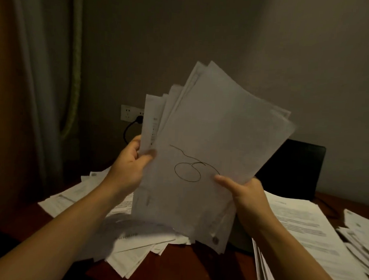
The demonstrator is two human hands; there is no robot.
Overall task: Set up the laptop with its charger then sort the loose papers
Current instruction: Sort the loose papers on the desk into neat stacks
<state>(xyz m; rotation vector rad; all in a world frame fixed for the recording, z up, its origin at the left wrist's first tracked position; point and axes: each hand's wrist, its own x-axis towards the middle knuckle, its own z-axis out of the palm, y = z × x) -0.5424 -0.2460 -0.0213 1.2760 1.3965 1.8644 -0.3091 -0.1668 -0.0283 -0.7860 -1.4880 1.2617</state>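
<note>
Table: the dark reddish wooden table (180, 264) is right below you, and only some bare parts of it show between the papers.
Left heap: a loose heap of printed sheets (132, 243) lies on the table under your left forearm, with corners pointing in many directions.
Right stack: a thicker stack of printed pages (302, 229) lies under your right forearm, and a smaller untidy pile (359, 230) lies just beside it at the right edge.
Left hand: your left hand (128, 165) grips the left edge of the sheaf, thumb on the front and fingers curled behind.
Right hand: your right hand (244, 193) grips the lower right edge, with the thumb pressing flat on the front sheet.
Sheaf: the sheaf of papers (217, 130) is lifted above the table, tilted to the right and fanned out at the top. Its front sheet carries a pen scribble with a loop.
Laptop: the laptop (294, 168) stands open on the far right part of the table, behind the sheaf. Its screen is dark and half hidden by the papers.
Charger: a black plug (139, 118) sits in the white wall socket (128, 113), and its cable (127, 131) curves down behind your left hand. You cannot tell where it ends.
Background: a grey curtain (39, 91) hangs at the far left, beside the plain wall (205, 35).
</note>
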